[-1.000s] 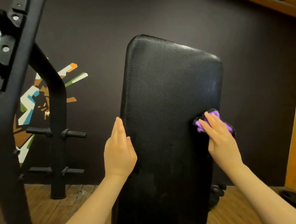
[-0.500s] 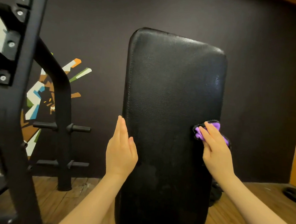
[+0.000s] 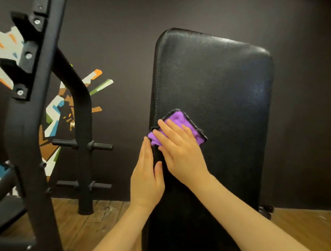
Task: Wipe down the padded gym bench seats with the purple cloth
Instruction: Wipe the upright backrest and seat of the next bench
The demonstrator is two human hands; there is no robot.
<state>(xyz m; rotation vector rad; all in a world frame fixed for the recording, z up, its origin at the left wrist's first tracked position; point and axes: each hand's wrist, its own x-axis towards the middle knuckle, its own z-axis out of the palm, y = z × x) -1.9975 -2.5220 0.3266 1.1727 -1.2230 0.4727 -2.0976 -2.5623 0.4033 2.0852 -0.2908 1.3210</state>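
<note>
**Cloth at the left edge of the pad**

My right hand (image 3: 180, 153) presses the purple cloth (image 3: 177, 129) flat against the upright black bench pad (image 3: 227, 102), fingers straight and spread over the fabric. The cloth sits against the pad's left edge, about halfway up. My left hand (image 3: 147, 179) rests along that same edge just below the cloth, fingers straight and together, thumb on the pad's face, gripping nothing. To my left stands a black steel rack (image 3: 34, 116), with a painted mural (image 3: 64, 106) on the dark wall behind it. Below is a wooden floor (image 3: 300, 227).
</note>
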